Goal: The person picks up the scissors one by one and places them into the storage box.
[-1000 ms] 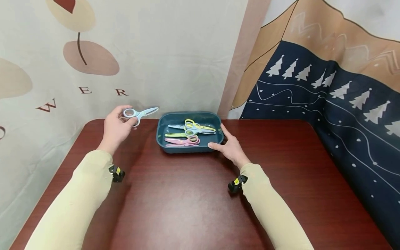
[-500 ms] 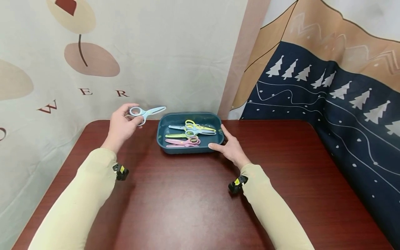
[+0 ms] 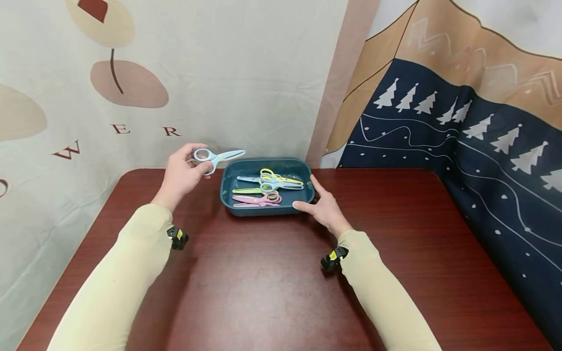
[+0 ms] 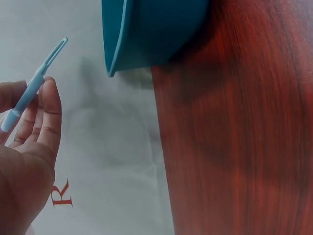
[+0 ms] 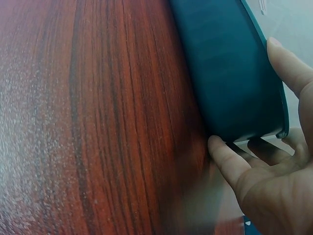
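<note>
My left hand (image 3: 183, 170) pinches light blue scissors (image 3: 218, 158) by their handle loops, above the table's back left. In the left wrist view the scissors (image 4: 34, 88) appear edge-on between thumb and fingers, beside the teal bin (image 4: 161, 34). The bin (image 3: 268, 211) stands at the back of the table. Several scissors lie inside: pink scissors (image 3: 254, 199), green scissors (image 3: 246, 190), yellow scissors and blue scissors (image 3: 281, 185), partly overlapping. My right hand (image 3: 324, 207) holds the bin's right front corner, thumb at the front rim, fingers along the right side.
The dark red wooden table (image 3: 263, 282) spreads in front of the bin. Behind it hangs a pale printed cloth (image 3: 246, 87) close to the table's back edge. A dark blue cloth with white trees (image 3: 456, 146) hangs along the right.
My left hand has moved to the right with the light blue scissors, closer to the bin's left end. The right hand and the bin have stayed in place.
</note>
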### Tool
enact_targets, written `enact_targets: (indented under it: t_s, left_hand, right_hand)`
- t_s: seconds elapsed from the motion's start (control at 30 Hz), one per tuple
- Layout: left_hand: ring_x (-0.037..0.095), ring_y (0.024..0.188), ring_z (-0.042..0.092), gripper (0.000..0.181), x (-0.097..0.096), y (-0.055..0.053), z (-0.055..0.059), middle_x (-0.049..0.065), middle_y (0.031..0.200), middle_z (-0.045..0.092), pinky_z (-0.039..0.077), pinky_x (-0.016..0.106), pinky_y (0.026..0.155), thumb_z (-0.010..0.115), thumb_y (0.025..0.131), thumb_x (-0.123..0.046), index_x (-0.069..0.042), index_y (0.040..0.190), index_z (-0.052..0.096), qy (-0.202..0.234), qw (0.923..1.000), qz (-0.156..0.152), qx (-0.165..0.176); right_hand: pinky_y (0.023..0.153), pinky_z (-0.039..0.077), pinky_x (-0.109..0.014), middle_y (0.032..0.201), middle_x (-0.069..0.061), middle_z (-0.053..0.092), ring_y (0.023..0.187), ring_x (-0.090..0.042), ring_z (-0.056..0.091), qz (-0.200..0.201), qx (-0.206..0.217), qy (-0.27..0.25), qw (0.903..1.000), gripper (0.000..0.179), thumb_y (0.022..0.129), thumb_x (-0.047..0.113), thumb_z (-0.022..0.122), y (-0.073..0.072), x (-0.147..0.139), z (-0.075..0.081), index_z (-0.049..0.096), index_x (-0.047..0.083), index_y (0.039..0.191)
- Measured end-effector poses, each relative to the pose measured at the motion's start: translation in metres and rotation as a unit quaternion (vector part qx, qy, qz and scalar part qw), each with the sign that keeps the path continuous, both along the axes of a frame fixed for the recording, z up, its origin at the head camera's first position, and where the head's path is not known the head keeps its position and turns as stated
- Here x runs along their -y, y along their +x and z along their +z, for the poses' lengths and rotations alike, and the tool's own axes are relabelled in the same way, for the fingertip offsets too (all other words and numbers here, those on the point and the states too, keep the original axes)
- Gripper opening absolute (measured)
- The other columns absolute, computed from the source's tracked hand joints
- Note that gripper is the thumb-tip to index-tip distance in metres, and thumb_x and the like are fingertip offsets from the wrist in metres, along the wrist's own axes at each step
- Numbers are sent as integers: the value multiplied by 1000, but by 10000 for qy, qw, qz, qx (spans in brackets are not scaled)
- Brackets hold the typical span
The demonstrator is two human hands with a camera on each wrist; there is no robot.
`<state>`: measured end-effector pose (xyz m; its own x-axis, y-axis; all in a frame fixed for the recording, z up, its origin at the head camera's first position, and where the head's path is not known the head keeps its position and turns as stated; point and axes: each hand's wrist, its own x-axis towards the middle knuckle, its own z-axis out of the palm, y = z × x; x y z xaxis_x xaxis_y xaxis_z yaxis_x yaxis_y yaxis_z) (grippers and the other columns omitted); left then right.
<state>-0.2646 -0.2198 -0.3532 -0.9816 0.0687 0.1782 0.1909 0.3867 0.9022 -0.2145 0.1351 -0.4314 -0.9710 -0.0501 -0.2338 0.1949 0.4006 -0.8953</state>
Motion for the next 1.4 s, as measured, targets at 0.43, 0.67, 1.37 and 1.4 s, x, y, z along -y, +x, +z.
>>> enact_targets:
  t_s: [0.43, 0.67, 1.37, 1.4]
  left_hand:
    - [1, 73, 65, 46, -13, -6, 4, 25, 113, 63, 58, 17, 65, 66, 96, 3, 5, 141, 55, -171, 9993, -339, 2]
    - [11, 84, 66, 45, -19, -8, 8, 24, 119, 62, 58, 17, 67, 67, 98, -1, 2, 141, 56, -456, 9977, -459, 210]
    - [20, 87, 69, 47, -45, -12, 12, 23, 119, 60, 61, 25, 69, 66, 98, 0, 0, 143, 54, -455, 9912, -1046, 670]
    - [20, 86, 69, 47, -47, -12, 12, 23, 118, 60, 61, 25, 69, 66, 98, 0, 1, 143, 54, -420, 9908, -1088, 684]
  right_hand:
    - [120, 32, -54, 171, -5, 22, 151, -28, 26, 62, -25, -58, 10000, 99, 91, 32, 82, -1, -2, 2, 18, 34, 167]
    - [119, 36, -52, 170, -6, 24, 149, -29, 29, 23, -16, -113, 9999, 100, 91, 31, 82, -1, -1, 4, 18, 34, 167]
    - [120, 33, -54, 171, -4, 24, 151, -28, 28, 49, -72, -73, 9999, 101, 89, 35, 83, -1, 0, -2, 18, 34, 167]
    - [121, 32, -54, 171, -4, 24, 152, -28, 27, 51, -72, -69, 9999, 101, 89, 35, 83, -1, 0, -2, 18, 34, 166]
